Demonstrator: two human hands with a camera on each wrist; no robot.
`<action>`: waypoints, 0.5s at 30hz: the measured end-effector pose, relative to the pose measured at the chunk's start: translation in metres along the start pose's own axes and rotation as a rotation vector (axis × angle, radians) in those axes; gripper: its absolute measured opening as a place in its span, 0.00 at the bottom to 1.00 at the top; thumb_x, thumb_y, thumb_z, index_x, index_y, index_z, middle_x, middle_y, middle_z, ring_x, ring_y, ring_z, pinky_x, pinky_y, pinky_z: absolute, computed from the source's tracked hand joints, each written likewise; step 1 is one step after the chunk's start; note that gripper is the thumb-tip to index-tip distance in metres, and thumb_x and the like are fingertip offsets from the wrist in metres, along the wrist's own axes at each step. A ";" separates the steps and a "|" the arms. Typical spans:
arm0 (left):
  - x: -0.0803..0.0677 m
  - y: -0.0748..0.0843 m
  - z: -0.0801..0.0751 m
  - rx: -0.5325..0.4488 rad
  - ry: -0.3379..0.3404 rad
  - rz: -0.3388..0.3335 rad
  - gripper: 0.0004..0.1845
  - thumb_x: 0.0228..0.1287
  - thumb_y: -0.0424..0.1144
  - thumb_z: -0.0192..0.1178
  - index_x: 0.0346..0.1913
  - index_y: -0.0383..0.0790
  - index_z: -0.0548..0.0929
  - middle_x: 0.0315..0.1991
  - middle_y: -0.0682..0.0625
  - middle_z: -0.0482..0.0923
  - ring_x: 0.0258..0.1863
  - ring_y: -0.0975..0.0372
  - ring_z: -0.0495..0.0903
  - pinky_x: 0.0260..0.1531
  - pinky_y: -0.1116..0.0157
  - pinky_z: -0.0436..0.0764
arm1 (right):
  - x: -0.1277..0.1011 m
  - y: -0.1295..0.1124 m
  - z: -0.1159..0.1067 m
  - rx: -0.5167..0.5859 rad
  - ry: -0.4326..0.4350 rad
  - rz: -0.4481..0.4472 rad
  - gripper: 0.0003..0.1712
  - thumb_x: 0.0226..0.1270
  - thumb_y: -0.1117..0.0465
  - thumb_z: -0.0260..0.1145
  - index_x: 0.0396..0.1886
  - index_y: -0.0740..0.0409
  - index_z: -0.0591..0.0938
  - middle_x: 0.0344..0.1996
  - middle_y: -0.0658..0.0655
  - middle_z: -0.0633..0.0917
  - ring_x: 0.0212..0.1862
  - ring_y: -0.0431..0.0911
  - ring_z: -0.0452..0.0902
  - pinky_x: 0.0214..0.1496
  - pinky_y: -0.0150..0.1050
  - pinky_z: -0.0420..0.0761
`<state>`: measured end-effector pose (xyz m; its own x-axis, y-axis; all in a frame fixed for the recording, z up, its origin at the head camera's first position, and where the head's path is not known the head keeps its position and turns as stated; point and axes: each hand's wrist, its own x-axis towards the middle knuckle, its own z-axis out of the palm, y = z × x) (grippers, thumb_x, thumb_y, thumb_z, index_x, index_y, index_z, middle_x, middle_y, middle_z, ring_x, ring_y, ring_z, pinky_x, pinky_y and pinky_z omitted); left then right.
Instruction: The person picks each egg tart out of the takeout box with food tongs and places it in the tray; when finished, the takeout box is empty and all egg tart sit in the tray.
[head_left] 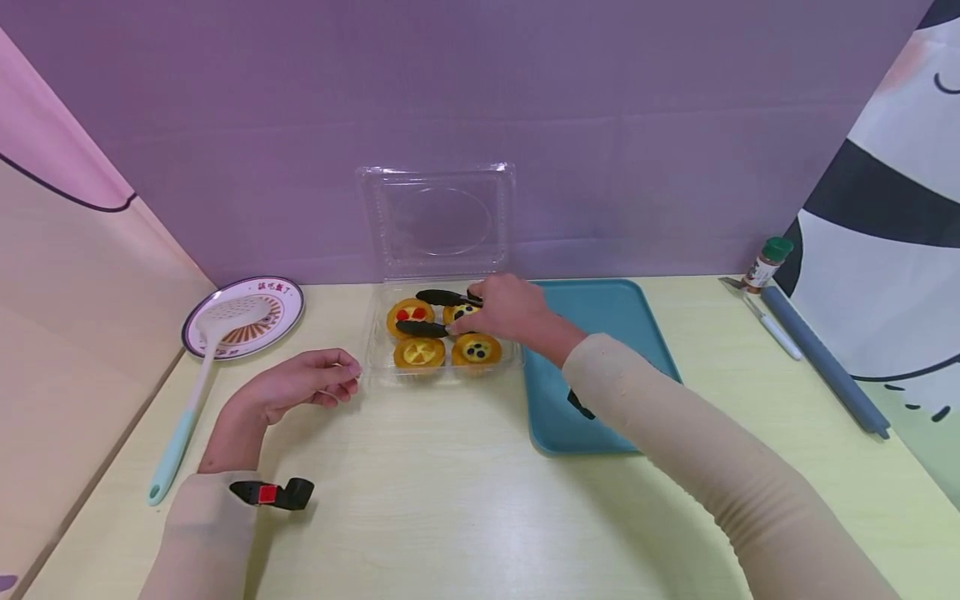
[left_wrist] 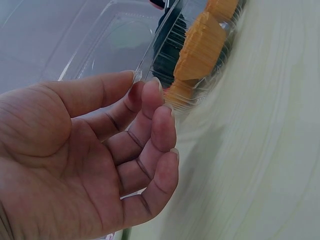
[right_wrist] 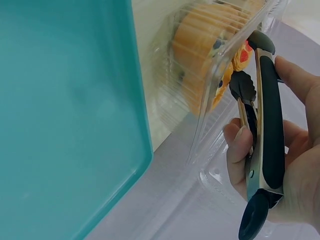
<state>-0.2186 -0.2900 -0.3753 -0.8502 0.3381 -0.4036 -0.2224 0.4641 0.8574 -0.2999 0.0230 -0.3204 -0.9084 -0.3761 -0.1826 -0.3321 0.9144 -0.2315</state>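
Clear glossy plastic box [head_left: 438, 218]; matt teal tray [head_left: 600, 317].

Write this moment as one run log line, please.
right hand: grips tongs over tarts | left hand: idle | clear box: open

A round white plate with a brown pattern [head_left: 264, 312] sits at 10 o'clock, with a white slotted spatula with a pale blue handle [head_left: 197, 377] resting on it. At 2 o'clock stand a small green-capped spice jar [head_left: 767, 263] and a long grey rod [head_left: 822, 360].
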 end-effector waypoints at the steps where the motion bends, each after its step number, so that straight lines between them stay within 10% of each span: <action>1: 0.000 0.000 0.000 0.001 -0.002 0.001 0.20 0.76 0.46 0.55 0.52 0.28 0.72 0.38 0.49 0.78 0.39 0.58 0.79 0.44 0.64 0.81 | 0.000 -0.001 0.000 -0.004 -0.001 0.004 0.48 0.57 0.27 0.66 0.73 0.45 0.71 0.32 0.50 0.87 0.33 0.44 0.78 0.23 0.35 0.74; 15: 0.000 0.002 0.000 0.005 -0.002 -0.006 0.20 0.76 0.45 0.55 0.53 0.28 0.72 0.38 0.48 0.78 0.40 0.57 0.79 0.45 0.63 0.81 | 0.001 -0.007 -0.002 -0.012 -0.010 0.034 0.47 0.57 0.28 0.68 0.72 0.44 0.73 0.52 0.49 0.87 0.40 0.44 0.80 0.27 0.37 0.78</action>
<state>-0.2188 -0.2898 -0.3737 -0.8478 0.3371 -0.4095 -0.2250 0.4706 0.8532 -0.2989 0.0164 -0.3174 -0.9169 -0.3458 -0.1995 -0.3037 0.9285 -0.2138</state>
